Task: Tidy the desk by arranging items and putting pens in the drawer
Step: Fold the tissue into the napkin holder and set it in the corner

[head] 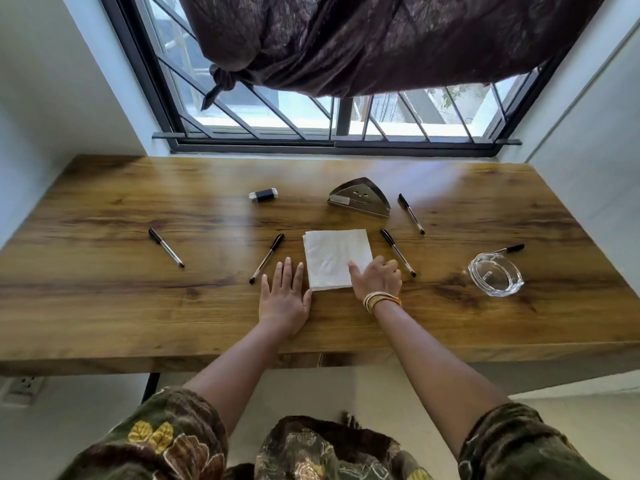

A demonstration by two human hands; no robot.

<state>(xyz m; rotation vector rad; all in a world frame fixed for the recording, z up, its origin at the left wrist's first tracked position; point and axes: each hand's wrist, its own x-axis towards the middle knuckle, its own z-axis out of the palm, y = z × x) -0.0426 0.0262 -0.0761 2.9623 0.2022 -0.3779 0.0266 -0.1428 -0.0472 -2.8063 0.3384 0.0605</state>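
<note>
Tidying looks barely begun: five black-capped ballpoint pens lie scattered on the brown wood-grain desk (104, 306), and no drawer shows in this view, so none can be said to be put away.

One pen (166, 247) lies toward the left edge, a second pen (267, 258) sits just left of the napkins, and a third pen (398, 252) lies just right of them. A fourth pen (411, 213) rests beside the holder toward the back edge, and a fifth pen (509, 249) is toward the right edge, touching or just behind the dish.

A stack of white square paper napkins (334, 256) lies near the middle of the front edge. The left hand (284, 299) is flat and open on the wood, its thumb against the stack's near left corner. The right hand (375, 277), with gold bangles at the wrist, presses its curled fingers on the stack's near right corner; it seems to be squaring or gathering the napkins rather than lifting them.

The triangular steel napkin holder (359, 197) stands behind the stack, apparently empty, a likely home for the napkins. The clear glass oval dish (496, 274) near the right edge holds nothing visible. A small black-and-white capped object (263, 194) lies toward the back edge; what it is cannot be told.
</note>
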